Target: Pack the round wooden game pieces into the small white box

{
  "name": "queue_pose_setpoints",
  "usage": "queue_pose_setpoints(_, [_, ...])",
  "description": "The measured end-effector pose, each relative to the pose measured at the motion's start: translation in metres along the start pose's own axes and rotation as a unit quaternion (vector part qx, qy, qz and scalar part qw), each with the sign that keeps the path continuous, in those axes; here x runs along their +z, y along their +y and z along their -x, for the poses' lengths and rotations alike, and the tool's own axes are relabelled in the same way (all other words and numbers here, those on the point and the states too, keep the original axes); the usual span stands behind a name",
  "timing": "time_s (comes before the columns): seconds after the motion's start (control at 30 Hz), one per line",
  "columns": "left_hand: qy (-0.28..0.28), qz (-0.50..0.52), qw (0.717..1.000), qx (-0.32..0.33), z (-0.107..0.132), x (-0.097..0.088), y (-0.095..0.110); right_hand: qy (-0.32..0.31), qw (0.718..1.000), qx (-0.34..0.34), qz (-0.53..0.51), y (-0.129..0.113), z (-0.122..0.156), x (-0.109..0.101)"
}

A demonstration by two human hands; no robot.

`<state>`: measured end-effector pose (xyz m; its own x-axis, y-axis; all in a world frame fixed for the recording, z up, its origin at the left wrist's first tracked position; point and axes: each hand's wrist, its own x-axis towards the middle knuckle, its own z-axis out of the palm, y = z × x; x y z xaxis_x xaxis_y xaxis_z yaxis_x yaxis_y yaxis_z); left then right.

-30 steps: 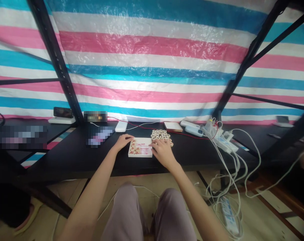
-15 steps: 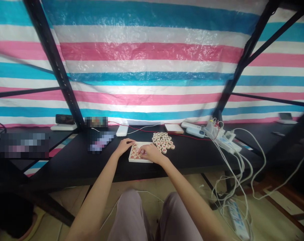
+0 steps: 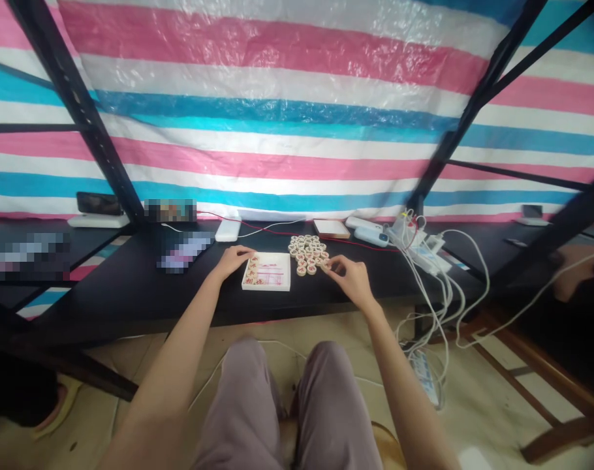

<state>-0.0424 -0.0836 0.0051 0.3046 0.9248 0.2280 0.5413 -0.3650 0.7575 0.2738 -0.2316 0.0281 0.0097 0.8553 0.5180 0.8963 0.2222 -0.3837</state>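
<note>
A small white board (image 3: 272,273) with red lines lies on the black table (image 3: 130,294); a few round chess pieces sit on its left part. My left hand (image 3: 232,259) rests on the board's left edge, fingers curled against it. Right of the board is a heap of round wooden chess pieces (image 3: 307,253) with red marks. My right hand (image 3: 348,273) is at the heap's right edge, thumb and fingers pinched on one piece.
White power banks (image 3: 227,230), a flat box (image 3: 331,228) and a tangle of white cables with chargers (image 3: 424,258) lie along the table's back and right. A power strip (image 3: 427,378) lies on the floor. Black frame posts (image 3: 96,140) rise before a striped tarp.
My right hand left the board and moved right to the heap of pieces, now pinching one. My left hand stayed at the board's left edge. The view tilted down.
</note>
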Motion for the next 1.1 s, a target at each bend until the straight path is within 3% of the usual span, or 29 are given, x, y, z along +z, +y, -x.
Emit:
queue_pose_setpoints(0.13, [0.002,0.005,1.000,-0.002,0.002,0.000,0.003,-0.016,0.996,-0.034,0.076,0.011,0.009,0.003])
queue_pose_setpoints(0.4, [0.001,0.010,1.000,0.009,0.002,0.000,-0.002,0.011,0.989,-0.069,0.130,0.009,0.008,0.018])
queue_pose_setpoints(0.6, [-0.002,0.025,1.000,0.004,0.003,0.000,0.000,0.051,0.988,-0.091,0.112,-0.020,0.002,0.015])
queue_pose_setpoints(0.7, [-0.002,0.024,1.000,0.003,0.003,0.000,0.000,-0.014,0.984,-0.163,0.073,-0.054,-0.012,0.024])
queue_pose_setpoints(0.8, [0.000,0.019,1.000,0.008,0.003,-0.001,0.000,-0.119,0.961,-0.244,0.048,-0.086,-0.029,0.039])
queue_pose_setpoints(0.9, [-0.003,0.009,1.000,0.015,0.004,-0.002,0.001,-0.197,0.944,-0.262,0.033,-0.103,-0.041,0.054])
queue_pose_setpoints(1.1, [-0.008,0.000,1.000,0.016,0.004,-0.002,0.004,-0.189,0.942,-0.276,-0.038,-0.104,-0.041,0.061])
